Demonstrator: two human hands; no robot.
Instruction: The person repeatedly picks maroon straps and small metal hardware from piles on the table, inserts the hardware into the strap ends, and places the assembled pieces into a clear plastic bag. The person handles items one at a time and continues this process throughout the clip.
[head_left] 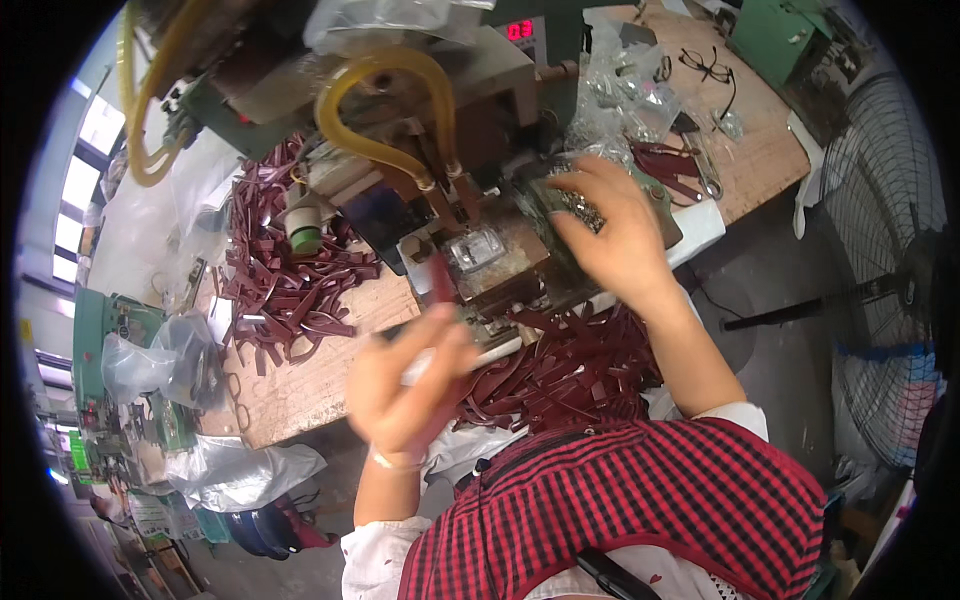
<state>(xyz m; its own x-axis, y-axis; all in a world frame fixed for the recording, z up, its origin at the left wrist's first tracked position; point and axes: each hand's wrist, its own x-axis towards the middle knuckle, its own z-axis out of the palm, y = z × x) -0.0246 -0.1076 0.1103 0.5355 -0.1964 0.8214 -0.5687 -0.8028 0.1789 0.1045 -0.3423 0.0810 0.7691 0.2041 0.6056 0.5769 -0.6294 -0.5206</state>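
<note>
Blurred by motion, my left hand [408, 378] is closed on a dark red strip [440, 278], which points up toward the machine's work plate. On that plate, under the machine's head [462, 200], sits a small clear block [477, 249]. My right hand [615, 230] is over a tray of small shiny metal pieces [578, 205], to the right of the plate. Its thumb and fingers are apart, with the pieces showing between them; the fingertips are partly smeared. Many loose dark red strips [560, 375] lie in a heap in front of me, below the machine.
A larger pile of dark red strips [290, 270] covers the table at left, beside a roll of tape [304, 232]. Yellow hoses [385, 65] loop over the machine. Eyeglasses [706, 66], clear plastic bags [620, 95] and scissors [708, 172] lie at right. A caged fan [880, 270] stands beyond.
</note>
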